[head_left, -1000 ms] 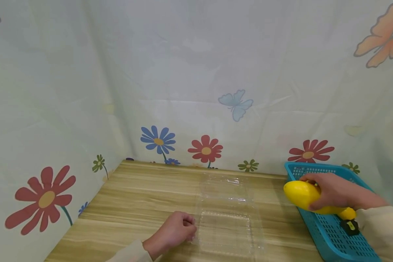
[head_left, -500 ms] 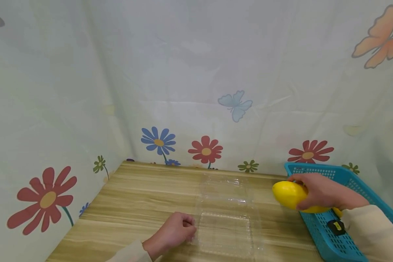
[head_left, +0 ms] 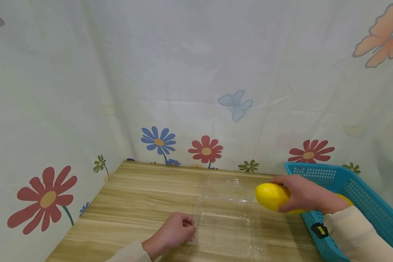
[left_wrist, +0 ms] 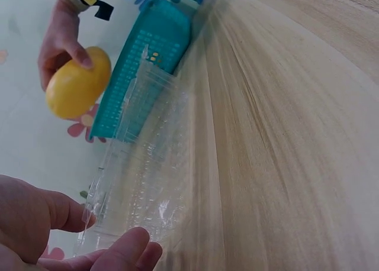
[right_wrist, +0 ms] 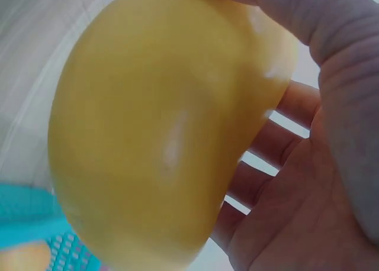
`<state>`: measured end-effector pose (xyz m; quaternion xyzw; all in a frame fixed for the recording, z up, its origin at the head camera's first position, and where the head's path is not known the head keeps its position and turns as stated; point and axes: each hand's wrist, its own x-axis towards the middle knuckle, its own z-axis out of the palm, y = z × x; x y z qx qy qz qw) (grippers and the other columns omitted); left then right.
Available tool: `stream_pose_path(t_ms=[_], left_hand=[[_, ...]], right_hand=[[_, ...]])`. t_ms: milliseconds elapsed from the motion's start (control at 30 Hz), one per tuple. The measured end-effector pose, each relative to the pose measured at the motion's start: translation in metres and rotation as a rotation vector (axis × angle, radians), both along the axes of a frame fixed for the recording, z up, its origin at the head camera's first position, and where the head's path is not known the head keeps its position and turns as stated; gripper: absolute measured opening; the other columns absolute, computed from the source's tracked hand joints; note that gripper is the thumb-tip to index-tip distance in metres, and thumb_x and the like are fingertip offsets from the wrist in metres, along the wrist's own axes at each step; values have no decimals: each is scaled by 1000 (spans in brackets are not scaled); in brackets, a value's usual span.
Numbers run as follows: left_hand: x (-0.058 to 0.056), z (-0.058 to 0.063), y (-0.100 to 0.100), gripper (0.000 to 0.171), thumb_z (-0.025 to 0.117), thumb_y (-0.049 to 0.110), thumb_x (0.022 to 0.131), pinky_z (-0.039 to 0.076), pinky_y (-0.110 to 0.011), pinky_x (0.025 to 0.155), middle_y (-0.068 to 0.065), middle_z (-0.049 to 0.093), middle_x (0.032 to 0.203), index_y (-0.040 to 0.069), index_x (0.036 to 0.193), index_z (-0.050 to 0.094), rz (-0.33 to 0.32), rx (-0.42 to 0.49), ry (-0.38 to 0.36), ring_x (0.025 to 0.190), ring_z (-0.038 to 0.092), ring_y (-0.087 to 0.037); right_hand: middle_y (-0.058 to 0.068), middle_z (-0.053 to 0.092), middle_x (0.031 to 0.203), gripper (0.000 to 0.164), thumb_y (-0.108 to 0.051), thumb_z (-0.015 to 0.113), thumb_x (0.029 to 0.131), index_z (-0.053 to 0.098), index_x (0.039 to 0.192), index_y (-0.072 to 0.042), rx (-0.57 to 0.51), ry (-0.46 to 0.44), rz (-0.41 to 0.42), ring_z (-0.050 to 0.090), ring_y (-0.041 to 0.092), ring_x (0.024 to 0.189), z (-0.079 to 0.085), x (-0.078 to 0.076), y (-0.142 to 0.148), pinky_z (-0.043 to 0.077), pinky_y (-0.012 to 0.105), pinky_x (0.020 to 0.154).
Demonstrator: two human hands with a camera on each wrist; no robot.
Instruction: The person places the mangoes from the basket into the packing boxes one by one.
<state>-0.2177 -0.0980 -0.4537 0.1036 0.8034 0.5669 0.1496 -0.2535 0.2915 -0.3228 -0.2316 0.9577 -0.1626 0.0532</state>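
Observation:
My right hand [head_left: 304,193] grips a smooth yellow mango [head_left: 272,196], fingers and thumb round its sides. It is held above the table, between the basket and a clear plastic clamshell container [head_left: 225,233]. The mango [right_wrist: 160,123] fills much of the right wrist view and has a curved, kidney-like outline. On the table the container lies opened out, lid section toward the wall. My left hand [head_left: 175,229] pinches its left edge; in the left wrist view the thumb and fingers of the hand [left_wrist: 29,223] lie on either side of the container's rim [left_wrist: 89,215].
A blue-green plastic basket [head_left: 366,189] stands at the right of the wooden table [head_left: 150,189]. Another yellow thing [head_left: 344,199] shows in it, partly hidden by my arm. A black device [head_left: 320,230] sits on my right wrist. A flower-printed curtain [head_left: 183,72] hangs behind.
My right hand has carried the mango leftward, from over the basket to beyond its left side, nearer the container. The left hand and the container have stayed in place.

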Motion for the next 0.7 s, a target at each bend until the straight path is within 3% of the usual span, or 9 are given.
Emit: stream_pose_path(t_ms=[433, 700], left_hand=[[3, -3, 0, 13, 62, 1, 94, 55, -27, 64, -3, 64, 79, -10, 101, 66, -6, 24, -10, 69, 61, -11], [3, -2, 0, 15, 63, 1, 93, 57, -24, 65, -5, 63, 82, -11, 102, 66, -3, 48, -12, 72, 61, -11]], right_hand=[[-8, 68, 111, 67, -36, 91, 71, 64, 128, -14, -29, 1, 106, 58, 10, 91, -13, -7, -35, 54, 31, 79], [-8, 68, 112, 65, -35, 92, 70, 64, 126, -16, -47, -31, 102, 58, 12, 93, -20, -11, -54, 54, 34, 82]])
